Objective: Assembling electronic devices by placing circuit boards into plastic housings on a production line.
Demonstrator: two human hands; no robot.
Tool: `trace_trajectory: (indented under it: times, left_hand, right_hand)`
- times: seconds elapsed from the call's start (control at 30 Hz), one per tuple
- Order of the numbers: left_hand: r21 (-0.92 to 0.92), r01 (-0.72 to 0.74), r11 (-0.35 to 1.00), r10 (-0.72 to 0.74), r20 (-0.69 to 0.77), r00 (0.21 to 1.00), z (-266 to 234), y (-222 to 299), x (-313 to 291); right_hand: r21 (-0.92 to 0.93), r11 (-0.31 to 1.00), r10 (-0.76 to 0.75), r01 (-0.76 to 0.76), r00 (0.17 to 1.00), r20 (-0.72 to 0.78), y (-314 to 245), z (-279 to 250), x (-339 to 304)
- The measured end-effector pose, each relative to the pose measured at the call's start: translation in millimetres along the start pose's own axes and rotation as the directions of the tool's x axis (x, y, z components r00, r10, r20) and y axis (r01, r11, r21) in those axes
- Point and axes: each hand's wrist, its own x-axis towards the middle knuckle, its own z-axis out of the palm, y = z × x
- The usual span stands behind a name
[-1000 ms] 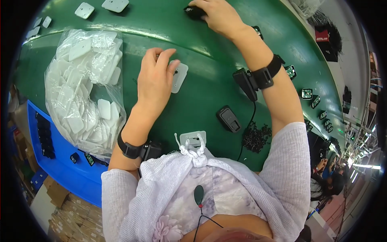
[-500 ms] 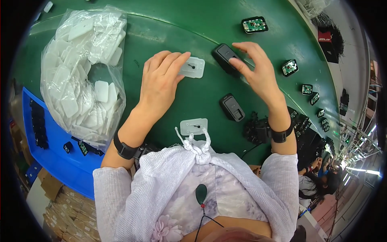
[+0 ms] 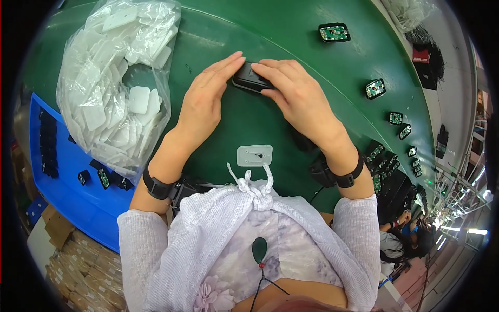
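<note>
I've got a black, boxy case (image 3: 246,79) with rounded corners over the green table (image 3: 254,119), between the hands, long axis slanting far-left to near-right; the right hand (image 3: 300,94) grips it, the left hand (image 3: 206,103) flanks its left end, grip unclear.

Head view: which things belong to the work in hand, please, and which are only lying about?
In the work, probably:
black case, between left hand and right hand
translucent plate
bag of white plates

Lying about, it seems:
brown cardboard
red-and-black box
</note>
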Motion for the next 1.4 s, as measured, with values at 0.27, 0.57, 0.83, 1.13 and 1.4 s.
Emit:
trace_trajectory:
  times: [0.27,0.57,0.83,1.13,1.4]
  left_hand:
    - [0.228,-0.086,0.970,0.063,0.107,0.992,-0.1,-6.5,-4.8]
    - [0.476,-0.129,0.870,0.088,0.109,0.990,8.4,6.8,-3.8]
    - [-0.053,0.194,0.980,-0.191,0.047,0.980,8.5,16.7,26.7]
    - [-0.598,0.473,0.647,-0.406,0.255,0.878,0.5,44.6,4.2]
    - [-0.621,0.422,0.661,-0.395,0.190,0.899,-9.1,47.2,-2.0]
  right_hand:
    - [-0.128,0.991,0.033,-0.035,0.999,-0.016,-4.2,19.2,-1.4]
    - [-0.068,0.995,0.070,-0.076,0.994,-0.088,0.0,21.2,-2.0]
    - [0.755,0.549,0.398,-0.358,0.907,0.140,18.0,-15.8,3.9]
    - [0.832,0.513,0.433,-0.211,0.901,-0.038,-21.2,-10.3,-6.0]
    - [0.858,0.489,0.417,-0.157,0.906,-0.072,-41.3,-16.0,4.4]
